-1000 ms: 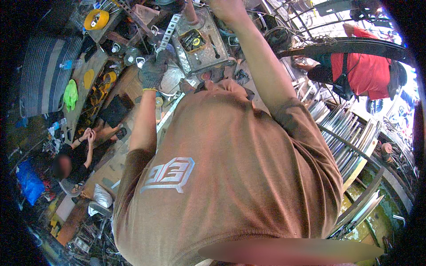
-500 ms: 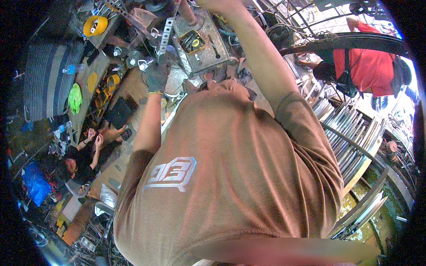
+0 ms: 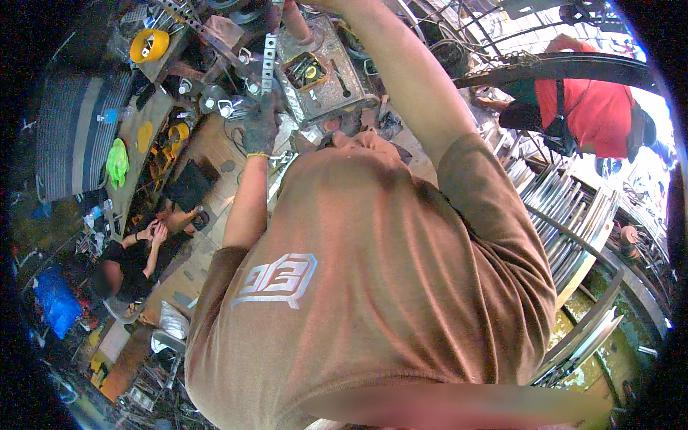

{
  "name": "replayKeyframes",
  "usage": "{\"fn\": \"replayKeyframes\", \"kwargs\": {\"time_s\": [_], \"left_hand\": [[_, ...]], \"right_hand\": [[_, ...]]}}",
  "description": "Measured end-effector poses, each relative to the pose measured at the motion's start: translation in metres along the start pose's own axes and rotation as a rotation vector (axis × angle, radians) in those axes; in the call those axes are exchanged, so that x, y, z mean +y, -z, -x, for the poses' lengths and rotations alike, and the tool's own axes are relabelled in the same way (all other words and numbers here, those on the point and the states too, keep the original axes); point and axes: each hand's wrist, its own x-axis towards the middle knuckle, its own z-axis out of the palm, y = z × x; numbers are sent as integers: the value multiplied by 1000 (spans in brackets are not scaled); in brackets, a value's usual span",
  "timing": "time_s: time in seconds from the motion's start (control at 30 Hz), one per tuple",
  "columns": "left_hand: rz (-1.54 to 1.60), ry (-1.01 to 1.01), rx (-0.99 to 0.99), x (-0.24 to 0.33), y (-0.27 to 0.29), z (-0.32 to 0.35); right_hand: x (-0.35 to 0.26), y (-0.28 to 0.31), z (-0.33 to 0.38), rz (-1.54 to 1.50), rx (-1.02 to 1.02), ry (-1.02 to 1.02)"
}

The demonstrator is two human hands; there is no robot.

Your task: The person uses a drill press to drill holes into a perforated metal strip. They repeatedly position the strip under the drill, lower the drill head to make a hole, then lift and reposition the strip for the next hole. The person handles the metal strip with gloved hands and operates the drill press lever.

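Observation:
My left hand, in a grey work glove with a yellow cuff, is closed round the lower end of a flat metal bar with a row of holes. The bar points away from me, beside a heavy slotted metal base with a round column on it. An open tray of small black and yellow items sits on that base. My bare right forearm reaches over the base to the upper edge, where the picture cuts off the right hand.
A yellow round container stands at far left, near several clear bottles. A person in black sits at left; another in red bends at right. Stacked metal strips lie close to my right side.
My left hand and the bar have shifted slightly right, and the bar stands more upright in view. My right forearm has moved a little left. The seated person's hands have come together.

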Motion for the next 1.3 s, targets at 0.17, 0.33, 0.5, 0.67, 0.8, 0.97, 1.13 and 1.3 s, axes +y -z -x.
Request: {"fn": "replayKeyframes", "kwargs": {"time_s": [0.17,0.33,0.5,0.67,0.8,0.97,1.13,1.3], "left_hand": [[-280,-114,90,3,-13,15],[-453,-415,130,1,-12,12],[-311,-92,41,13,1,15],[-249,-114,24,14,2,11],[-270,-213,25,3,9,-6],[-320,-422,81,-7,18,-17],[-369,-315,3,-11,31,-23],[-470,-440,91,-9,35,-32]], "right_hand": [[9,-4,6,-34,69,-25],[12,-6,26,-184,99,-146],[19,-27,73,-85,650,327],[41,-40,77,-48,709,109],[43,-33,60,-87,638,158],[40,-25,59,37,637,235],[24,-23,72,231,620,389],[-38,48,154,-3,477,554]]}}
